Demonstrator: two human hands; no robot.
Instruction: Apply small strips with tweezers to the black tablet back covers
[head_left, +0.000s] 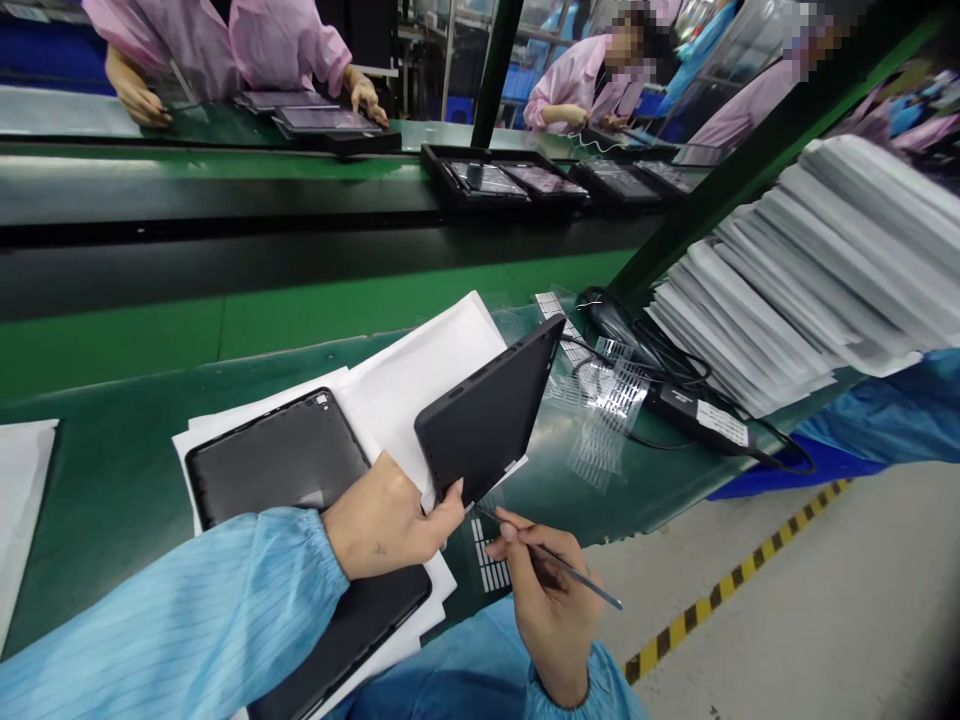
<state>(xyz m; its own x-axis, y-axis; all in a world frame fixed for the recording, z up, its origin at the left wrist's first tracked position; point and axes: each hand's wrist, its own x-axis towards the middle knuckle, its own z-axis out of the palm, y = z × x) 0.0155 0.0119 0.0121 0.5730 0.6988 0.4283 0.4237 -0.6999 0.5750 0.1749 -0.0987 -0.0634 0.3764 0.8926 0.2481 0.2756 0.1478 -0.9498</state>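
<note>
A: Left hand (386,520)?
B: Fingers closed on the lower corner of a black tablet shell (487,415), thumb on its face. The shell is lifted clear of the bench (112,470) and tilted, above the front edge.
A: Right hand (551,600)?
B: Fingers pinched narrow around a thin metal tool (570,572). Its tip sits just beside the left thumb; cannot tell whether it touches the shell.
A: Underneath?
B: A second shell (285,460) lies flat on white sheets (420,370) near the front edge, partly under the left forearm. A label strip (491,565) lies between the hands.
A: Right edge?
B: Clear label film (607,400), a black adapter (690,405) with cable, a white stack (810,270). Across the bench, people in pink sleeves stand by trays (502,180).
</note>
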